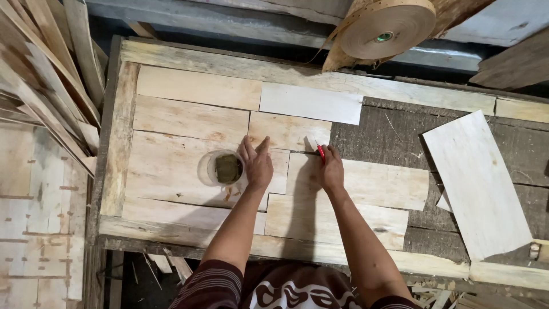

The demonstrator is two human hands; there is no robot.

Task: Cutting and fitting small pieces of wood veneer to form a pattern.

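Hands point(258, 165) flat on pale veneer sheets point(189, 120), red-handled blade point(321, 151), round jar point(222, 168)

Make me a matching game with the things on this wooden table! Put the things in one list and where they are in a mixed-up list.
Things:
1. round clear bowl of greenish paste
2. big brown paper tape roll
3. small red-handled cutter
4. loose pale veneer sheet

Places:
A. in the right hand
B. lying tilted at the table's right end
C. beside the left hand
D. above the table's far edge

Pairs: 1-C, 2-D, 3-A, 4-B
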